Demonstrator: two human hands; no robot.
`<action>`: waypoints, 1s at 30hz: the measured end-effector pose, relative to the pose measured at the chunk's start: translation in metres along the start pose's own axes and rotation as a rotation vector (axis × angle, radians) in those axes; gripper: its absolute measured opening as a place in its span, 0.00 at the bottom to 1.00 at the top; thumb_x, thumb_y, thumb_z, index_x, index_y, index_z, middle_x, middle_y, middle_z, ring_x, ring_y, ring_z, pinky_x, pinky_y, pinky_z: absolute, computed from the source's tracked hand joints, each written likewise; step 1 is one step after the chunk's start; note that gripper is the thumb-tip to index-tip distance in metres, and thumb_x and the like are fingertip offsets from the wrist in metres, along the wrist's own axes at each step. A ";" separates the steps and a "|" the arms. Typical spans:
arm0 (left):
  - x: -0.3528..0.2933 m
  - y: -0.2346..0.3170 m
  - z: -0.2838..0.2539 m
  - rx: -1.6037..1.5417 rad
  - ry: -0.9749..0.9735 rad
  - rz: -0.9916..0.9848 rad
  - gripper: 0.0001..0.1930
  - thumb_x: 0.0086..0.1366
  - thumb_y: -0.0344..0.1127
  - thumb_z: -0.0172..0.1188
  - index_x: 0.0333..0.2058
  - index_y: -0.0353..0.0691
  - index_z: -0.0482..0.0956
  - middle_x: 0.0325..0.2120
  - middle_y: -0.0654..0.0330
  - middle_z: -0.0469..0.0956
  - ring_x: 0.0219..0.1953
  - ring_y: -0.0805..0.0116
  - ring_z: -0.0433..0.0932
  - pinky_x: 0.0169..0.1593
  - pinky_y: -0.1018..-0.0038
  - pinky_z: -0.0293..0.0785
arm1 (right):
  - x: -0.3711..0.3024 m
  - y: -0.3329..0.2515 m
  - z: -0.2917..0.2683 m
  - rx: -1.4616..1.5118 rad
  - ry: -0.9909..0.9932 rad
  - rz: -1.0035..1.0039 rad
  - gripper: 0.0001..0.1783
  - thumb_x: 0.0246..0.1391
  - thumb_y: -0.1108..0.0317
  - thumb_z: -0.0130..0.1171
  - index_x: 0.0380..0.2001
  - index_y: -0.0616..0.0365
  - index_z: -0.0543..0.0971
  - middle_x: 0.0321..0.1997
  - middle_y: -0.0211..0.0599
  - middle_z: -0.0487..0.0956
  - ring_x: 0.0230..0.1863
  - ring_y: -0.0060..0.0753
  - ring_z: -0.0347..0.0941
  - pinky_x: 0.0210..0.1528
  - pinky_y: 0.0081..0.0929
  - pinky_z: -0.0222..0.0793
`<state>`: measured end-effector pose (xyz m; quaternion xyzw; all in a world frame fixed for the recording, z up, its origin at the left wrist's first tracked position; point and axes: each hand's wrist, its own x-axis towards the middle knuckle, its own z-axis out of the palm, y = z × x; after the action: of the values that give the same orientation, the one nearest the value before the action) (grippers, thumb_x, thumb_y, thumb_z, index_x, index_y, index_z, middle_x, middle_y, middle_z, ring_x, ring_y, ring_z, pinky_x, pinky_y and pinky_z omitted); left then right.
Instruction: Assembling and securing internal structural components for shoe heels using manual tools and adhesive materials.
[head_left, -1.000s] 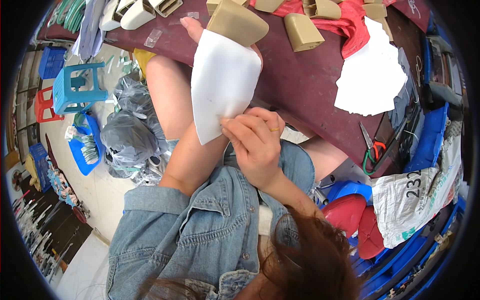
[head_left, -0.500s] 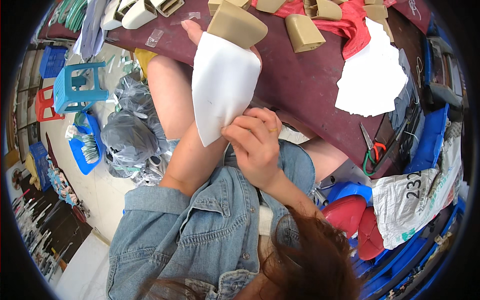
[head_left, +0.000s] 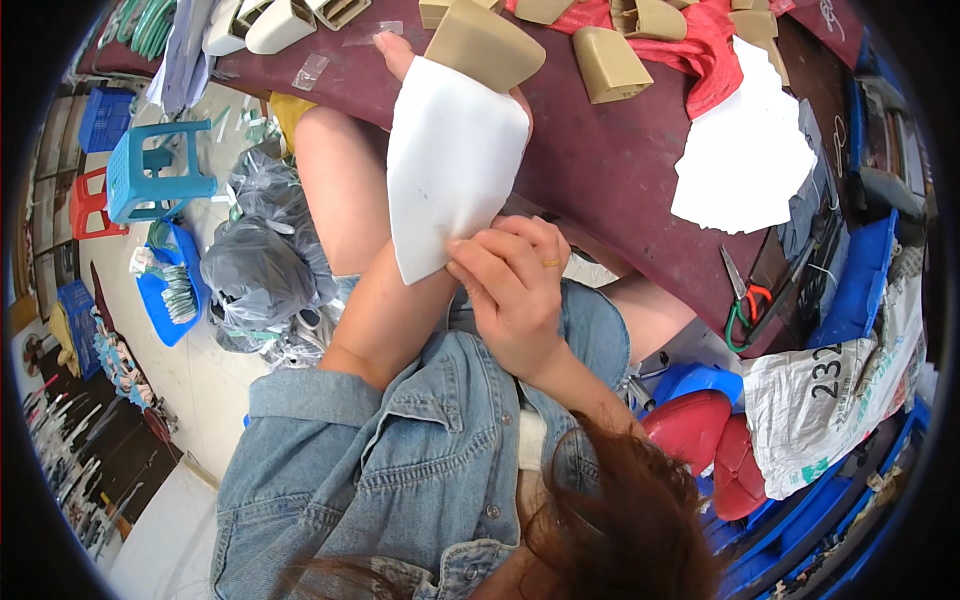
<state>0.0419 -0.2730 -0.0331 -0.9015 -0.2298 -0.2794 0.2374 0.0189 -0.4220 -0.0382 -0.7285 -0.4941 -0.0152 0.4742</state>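
Two hands on one white sheet (head_left: 450, 165), frame centre: left hand (head_left: 400, 60) mostly hidden behind its top, gripping; right hand (head_left: 515, 290) pinches the lower edge. Long axis runs top-to-bottom, above the maroon bench (head_left: 620, 190).

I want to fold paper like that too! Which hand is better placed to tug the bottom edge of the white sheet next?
Probably the right hand: its fingertips pinch the white sheet at the bottom edge. The left hand is behind the sheet, propping it and the tan piece.
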 end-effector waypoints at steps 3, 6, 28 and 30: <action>-0.003 0.001 0.002 -0.002 0.034 -0.032 0.07 0.53 0.31 0.56 0.16 0.41 0.75 0.12 0.57 0.68 0.17 0.58 0.68 0.55 0.43 0.62 | 0.002 0.000 -0.004 -0.054 -0.045 -0.053 0.13 0.38 0.73 0.66 0.31 0.52 0.79 0.34 0.28 0.75 0.42 0.37 0.69 0.48 0.38 0.58; 0.000 -0.001 0.000 -0.036 0.042 -0.032 0.08 0.53 0.31 0.56 0.17 0.41 0.75 0.13 0.57 0.68 0.18 0.58 0.68 0.56 0.43 0.62 | 0.002 0.004 -0.002 0.050 -0.015 -0.034 0.13 0.38 0.73 0.66 0.31 0.52 0.79 0.34 0.28 0.75 0.42 0.36 0.69 0.49 0.39 0.58; -0.001 -0.004 0.012 -0.145 0.069 -0.131 0.08 0.60 0.39 0.58 0.26 0.43 0.77 0.20 0.61 0.75 0.21 0.60 0.73 0.52 0.49 0.66 | 0.005 0.001 0.002 0.085 0.005 0.009 0.15 0.36 0.74 0.62 0.33 0.47 0.79 0.37 0.24 0.74 0.47 0.33 0.68 0.55 0.47 0.53; -0.004 -0.001 0.015 -0.061 0.061 -0.134 0.08 0.59 0.40 0.59 0.26 0.43 0.77 0.20 0.61 0.75 0.22 0.60 0.73 0.51 0.49 0.66 | 0.003 0.002 0.000 0.002 -0.033 -0.046 0.15 0.36 0.74 0.63 0.32 0.47 0.80 0.37 0.25 0.74 0.47 0.34 0.68 0.56 0.47 0.52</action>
<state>0.0445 -0.2646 -0.0463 -0.8821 -0.2735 -0.3289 0.1975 0.0217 -0.4198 -0.0385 -0.7168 -0.5185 -0.0135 0.4660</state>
